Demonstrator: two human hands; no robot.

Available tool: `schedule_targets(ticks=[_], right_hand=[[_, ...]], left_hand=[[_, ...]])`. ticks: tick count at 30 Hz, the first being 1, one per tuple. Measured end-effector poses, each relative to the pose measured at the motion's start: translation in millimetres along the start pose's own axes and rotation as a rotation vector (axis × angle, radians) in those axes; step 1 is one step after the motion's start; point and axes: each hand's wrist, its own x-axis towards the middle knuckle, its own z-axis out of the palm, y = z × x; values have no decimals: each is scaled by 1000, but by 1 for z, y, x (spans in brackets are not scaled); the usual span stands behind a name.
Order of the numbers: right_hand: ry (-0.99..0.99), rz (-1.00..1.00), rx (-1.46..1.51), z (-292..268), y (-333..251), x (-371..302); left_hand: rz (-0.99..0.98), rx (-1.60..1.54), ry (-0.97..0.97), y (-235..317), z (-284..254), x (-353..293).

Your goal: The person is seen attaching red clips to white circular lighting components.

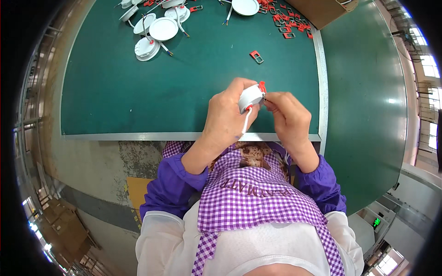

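Note:
My left hand (pixel 224 110) is wrapped round a small round white downlight (pixel 251 97), held tilted above the table's front edge. A short white cable (pixel 247 120) hangs from a red grommet on its side. On the light's rim, toward my right hand, sits a red clip (pixel 262 87). My right hand (pixel 290 115) pinches at the rim just below that clip, where a bit of metal shows between the fingertips. Beyond the hands, a single red and metal clip (pixel 256 57) lies on the green tabletop.
Several white downlights (pixel 163 29) with cables lie at the far left of the green table (pixel 115 92). Another downlight (pixel 245 6) is at the back. A pile of red clips (pixel 290 22) lies beside a cardboard box (pixel 322 11) at the far right. A metal edge strip (pixel 138 136) borders the table.

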Motion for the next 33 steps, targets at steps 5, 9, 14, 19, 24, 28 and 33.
schedule_targets(ticks=[5, 9, 14, 19, 24, 28, 33], right_hand=[[17, 321, 338, -5, -15, 6], [-209, 380, 358, -15, -5, 8], [-278, 549, 520, -20, -7, 14], [-344, 563, 618, -12, 12, 22], [-542, 615, 544, -26, 12, 36], [-667, 443, 447, -22, 8, 50], [-504, 580, 550, 2, -1, 73]], left_hand=[[-60, -145, -50, 7, -4, -7], [-29, -51, -56, 5, -2, -15], [10, -104, -37, 10, 0, -24], [-45, -166, -9, 5, 2, -26], [-219, -622, -312, -6, -26, -21], [-445, -988, -504, -18, -45, -11], [-342, -580, -218, -37, -28, -19]])
